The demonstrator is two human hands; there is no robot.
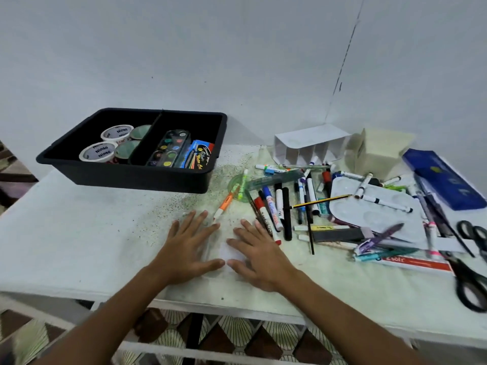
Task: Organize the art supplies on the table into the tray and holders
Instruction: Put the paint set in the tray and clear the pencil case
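Both hands (226, 248) rest flat, markers (279, 206) just right, tray (147, 177) beyond.

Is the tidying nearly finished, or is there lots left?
Lots left. Done: tape rolls and a paint set sit in the black plastic tray. In hand: nothing; left hand and right hand lie flat. Left: the marker pile, black scissors, and the empty white divided holder.

A black tray (137, 177) sits far left on the tabletop (79, 233), holding tape rolls (110, 143) and a paint set (168, 148). Markers (279, 206) lie heaped at right, near a white divided holder (308, 146) and black scissors (471, 259).
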